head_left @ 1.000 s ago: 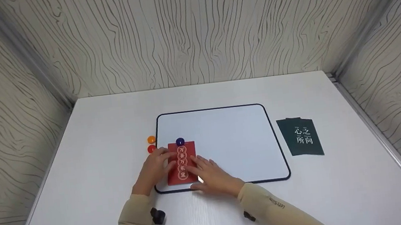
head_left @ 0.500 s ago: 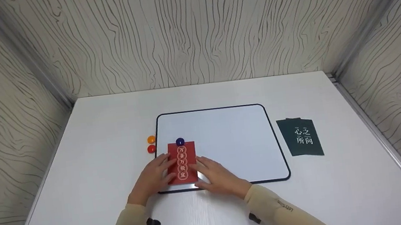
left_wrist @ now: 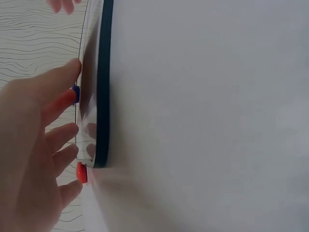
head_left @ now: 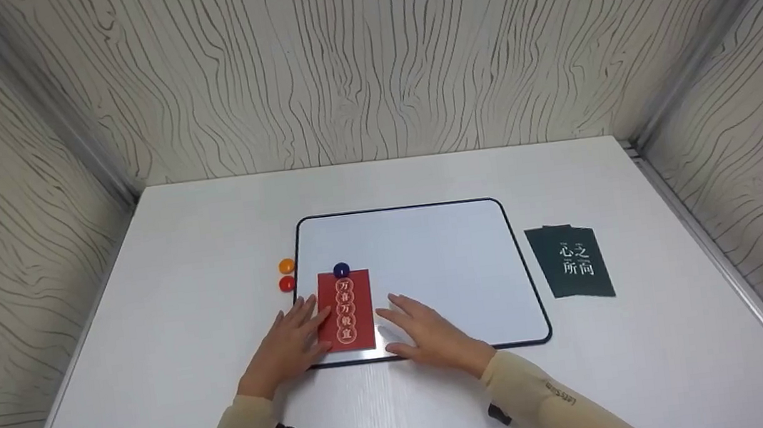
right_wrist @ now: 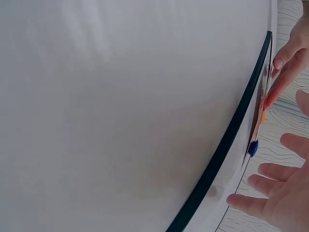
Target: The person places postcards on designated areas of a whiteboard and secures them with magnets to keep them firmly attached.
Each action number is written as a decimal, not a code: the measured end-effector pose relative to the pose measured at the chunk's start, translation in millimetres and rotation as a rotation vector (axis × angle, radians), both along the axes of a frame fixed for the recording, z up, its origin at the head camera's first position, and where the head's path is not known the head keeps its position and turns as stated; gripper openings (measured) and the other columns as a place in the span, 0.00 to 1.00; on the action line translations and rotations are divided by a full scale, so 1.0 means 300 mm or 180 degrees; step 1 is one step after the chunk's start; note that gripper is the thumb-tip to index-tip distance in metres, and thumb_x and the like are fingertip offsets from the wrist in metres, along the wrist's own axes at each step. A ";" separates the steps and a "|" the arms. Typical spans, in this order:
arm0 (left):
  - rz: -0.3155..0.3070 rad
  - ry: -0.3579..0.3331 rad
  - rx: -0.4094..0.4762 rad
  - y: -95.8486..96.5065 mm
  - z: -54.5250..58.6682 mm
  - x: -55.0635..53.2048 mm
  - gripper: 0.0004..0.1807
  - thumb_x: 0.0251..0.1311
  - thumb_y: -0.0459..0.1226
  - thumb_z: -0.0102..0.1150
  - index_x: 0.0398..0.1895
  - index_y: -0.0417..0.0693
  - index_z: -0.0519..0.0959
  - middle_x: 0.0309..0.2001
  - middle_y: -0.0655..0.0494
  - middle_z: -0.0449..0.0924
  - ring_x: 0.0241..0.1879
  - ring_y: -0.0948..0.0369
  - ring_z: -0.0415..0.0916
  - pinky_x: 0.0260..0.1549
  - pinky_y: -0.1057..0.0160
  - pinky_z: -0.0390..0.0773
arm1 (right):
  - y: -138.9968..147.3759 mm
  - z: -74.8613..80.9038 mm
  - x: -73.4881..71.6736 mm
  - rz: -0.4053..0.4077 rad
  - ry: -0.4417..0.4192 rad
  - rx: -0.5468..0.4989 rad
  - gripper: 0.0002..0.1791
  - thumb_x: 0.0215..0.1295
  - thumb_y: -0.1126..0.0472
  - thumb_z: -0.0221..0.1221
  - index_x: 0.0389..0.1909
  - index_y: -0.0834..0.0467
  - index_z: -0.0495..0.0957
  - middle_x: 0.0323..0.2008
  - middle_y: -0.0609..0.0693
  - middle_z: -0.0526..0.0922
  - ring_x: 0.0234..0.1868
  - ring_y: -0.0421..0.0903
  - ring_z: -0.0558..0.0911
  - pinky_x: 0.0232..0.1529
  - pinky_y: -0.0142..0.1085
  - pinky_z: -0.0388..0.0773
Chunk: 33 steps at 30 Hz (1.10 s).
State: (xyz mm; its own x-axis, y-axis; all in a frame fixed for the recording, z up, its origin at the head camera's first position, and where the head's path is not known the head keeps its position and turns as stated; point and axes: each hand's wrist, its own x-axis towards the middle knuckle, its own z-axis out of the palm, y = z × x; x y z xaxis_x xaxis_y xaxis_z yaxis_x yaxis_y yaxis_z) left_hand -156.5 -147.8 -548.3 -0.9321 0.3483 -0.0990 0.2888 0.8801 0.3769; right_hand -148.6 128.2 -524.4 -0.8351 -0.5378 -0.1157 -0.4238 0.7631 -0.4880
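Note:
A red envelope (head_left: 359, 311) with pale Chinese characters lies upright on the left part of the whiteboard (head_left: 445, 271). At its top edge sits a dark blue round magnet (head_left: 341, 270), seen edge-on in the right wrist view as a blue magnet (right_wrist: 253, 148). My left hand (head_left: 285, 348) has its fingers spread at the envelope's left edge, with the fingertips over it; whether they touch it, I cannot tell. Over the board to the right of the envelope, my right hand (head_left: 435, 333) is apart from it, fingers spread and holding nothing.
An orange magnet (head_left: 286, 266) and a red magnet (head_left: 287, 283) lie by the board's left edge. To the right of the board is an overlapping stack of dark green cards (head_left: 579, 281) with white characters. Patterned panels (head_left: 364, 65) stand behind and beside the white table (head_left: 210, 219).
Both hands have drawn outward from the envelope, the left down and left, the right to the right and off it. The envelope and blue magnet have stayed in place.

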 end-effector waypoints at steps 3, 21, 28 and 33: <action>0.0039 -0.0045 0.0008 0.001 -0.003 0.002 0.34 0.62 0.52 0.57 0.71 0.58 0.63 0.77 0.51 0.54 0.78 0.48 0.47 0.74 0.42 0.54 | 0.010 -0.001 -0.002 -0.0037 0.0010 0.0001 0.34 0.67 0.43 0.54 0.72 0.46 0.59 0.76 0.54 0.56 0.76 0.56 0.58 0.73 0.55 0.61; 0.0092 -0.0012 0.0087 0.016 -0.009 0.011 0.33 0.63 0.51 0.56 0.71 0.56 0.64 0.76 0.49 0.54 0.78 0.46 0.46 0.75 0.40 0.51 | 0.134 0.027 -0.009 -0.0215 0.0154 -0.0122 0.32 0.68 0.47 0.56 0.71 0.49 0.62 0.74 0.58 0.59 0.75 0.59 0.60 0.72 0.57 0.62; 0.0137 -0.0077 0.0123 0.017 -0.007 0.009 0.34 0.62 0.51 0.58 0.72 0.58 0.62 0.77 0.50 0.53 0.78 0.47 0.45 0.74 0.41 0.54 | 0.177 0.043 -0.015 -0.0396 0.0172 -0.0233 0.30 0.68 0.47 0.55 0.68 0.52 0.65 0.71 0.58 0.66 0.72 0.58 0.66 0.70 0.56 0.65; 0.0163 -0.0110 0.0129 0.017 -0.009 0.006 0.34 0.62 0.51 0.58 0.72 0.60 0.62 0.77 0.51 0.53 0.78 0.48 0.45 0.74 0.42 0.54 | 0.203 0.056 -0.018 -0.0443 0.0159 -0.0282 0.28 0.68 0.48 0.55 0.65 0.56 0.69 0.67 0.58 0.72 0.69 0.57 0.70 0.69 0.54 0.67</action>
